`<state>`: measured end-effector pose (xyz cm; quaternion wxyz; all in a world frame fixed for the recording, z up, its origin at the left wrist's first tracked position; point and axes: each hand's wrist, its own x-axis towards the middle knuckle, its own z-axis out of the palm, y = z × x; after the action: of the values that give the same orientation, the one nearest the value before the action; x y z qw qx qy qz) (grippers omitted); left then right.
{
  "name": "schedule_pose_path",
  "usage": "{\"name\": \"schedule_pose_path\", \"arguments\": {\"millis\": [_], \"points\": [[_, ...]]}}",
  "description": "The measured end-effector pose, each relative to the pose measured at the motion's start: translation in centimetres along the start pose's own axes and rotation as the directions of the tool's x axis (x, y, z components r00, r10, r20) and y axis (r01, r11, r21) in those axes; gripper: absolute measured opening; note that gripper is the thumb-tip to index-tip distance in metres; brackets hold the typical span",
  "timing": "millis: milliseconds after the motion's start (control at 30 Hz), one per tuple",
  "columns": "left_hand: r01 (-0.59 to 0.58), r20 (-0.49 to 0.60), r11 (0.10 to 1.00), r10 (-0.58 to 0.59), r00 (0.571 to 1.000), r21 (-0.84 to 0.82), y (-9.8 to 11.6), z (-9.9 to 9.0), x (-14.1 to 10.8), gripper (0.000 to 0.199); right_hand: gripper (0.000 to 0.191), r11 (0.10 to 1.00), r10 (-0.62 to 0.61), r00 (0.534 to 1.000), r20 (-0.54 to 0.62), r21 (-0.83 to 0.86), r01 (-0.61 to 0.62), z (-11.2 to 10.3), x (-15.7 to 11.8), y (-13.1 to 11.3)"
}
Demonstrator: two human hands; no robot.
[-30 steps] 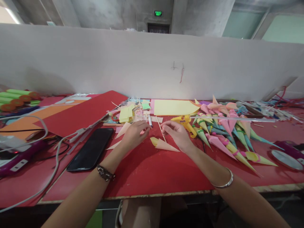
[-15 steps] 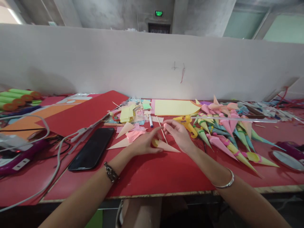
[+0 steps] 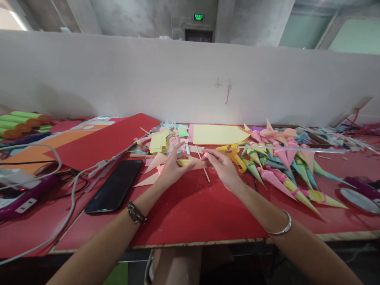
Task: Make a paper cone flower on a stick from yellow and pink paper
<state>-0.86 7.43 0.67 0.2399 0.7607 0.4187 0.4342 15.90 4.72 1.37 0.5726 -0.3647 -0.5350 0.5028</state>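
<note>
Yellow glue gun beside right fingers pinching pink bit; left fingers grip cone.

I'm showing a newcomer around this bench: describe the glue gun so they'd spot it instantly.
On the red table, find the pile of paper cones to the right of the right hand. The glue gun lies at the pile's left edge, just beyond that hand. Unlike the cones, it is yellow and pistol-shaped, with a long clear stick jutting right.
</note>
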Motion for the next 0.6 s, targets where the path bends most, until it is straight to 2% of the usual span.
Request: {"name": "schedule_pose_path", "arguments": {"millis": [100,167,267,433,500,600], "points": [[0.004,-0.145,1.000,-0.005,0.989,-0.010,-0.4,-0.2,0.3,0.061,0.019,1.000,-0.010,1.000,0.013,-0.006,0.010,0.0,0.0,-0.1],[0.014,-0.168,0.999,-0.022,0.985,-0.049,-0.6,-0.3,0.3,0.058,0.017,1.000,-0.014,1.000,0.023,-0.025,0.014,0.1,-0.1,-0.2],[0.056,-0.126,0.992,-0.070,0.989,-0.111,-0.7,-0.2,0.3,0.052,0.014,0.999,-0.017,0.999,0.035,-0.039,0.018,0.2,-0.2,-0.2],[0.086,-0.089,0.993,-0.094,0.992,-0.082,-0.2,0.1,0.0,0.046,0.019,0.999,-0.041,0.999,0.010,0.002,0.041,0.3,-0.2,-0.1],[0.069,-0.023,0.995,-0.071,0.997,-0.067,0.1,0.1,-0.2,0.046,0.019,0.998,-0.064,0.998,-0.003,0.026,0.064,0.2,0.0,0.1],[0.020,0.149,0.996,-0.007,0.989,-0.085,0.7,0.1,-0.5,0.058,0.018,0.997,-0.070,0.997,-0.033,0.021,0.071,0.0,0.1,0.2]]}}
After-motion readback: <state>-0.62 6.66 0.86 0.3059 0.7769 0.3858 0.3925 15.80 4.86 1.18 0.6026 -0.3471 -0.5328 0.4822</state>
